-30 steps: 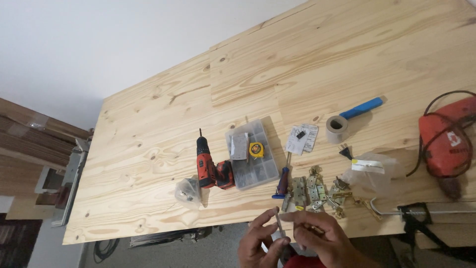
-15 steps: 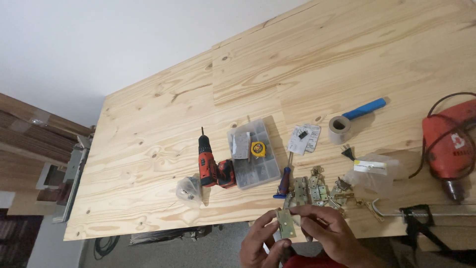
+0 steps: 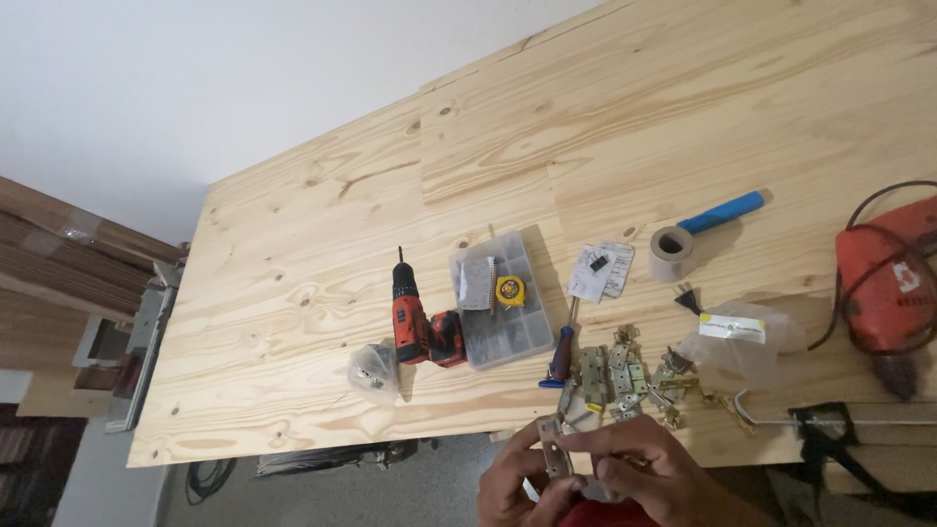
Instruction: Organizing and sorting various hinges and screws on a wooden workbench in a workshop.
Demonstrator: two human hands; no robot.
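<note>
Both my hands are at the bottom edge, below the front of the wooden table (image 3: 683,127). My left hand (image 3: 515,488) and my right hand (image 3: 639,468) pinch a small brass hinge (image 3: 554,449) between them, held upright. Just beyond my fingers lies a heap of several more brass hinges (image 3: 625,376) on the table. A blue-handled screwdriver (image 3: 563,348) lies left of that heap.
A red cordless drill (image 3: 415,322), a clear organiser box (image 3: 500,301) with a yellow tape measure (image 3: 509,290), a small bag of screws (image 3: 374,369), a tape roll (image 3: 672,253), a blue-handled tool (image 3: 722,211), a plastic bag (image 3: 742,337), a red corded power tool (image 3: 888,283) and a clamp (image 3: 820,425).
The view has shifted slightly. My hands have turned the hinge and lifted it a little toward the table edge.
</note>
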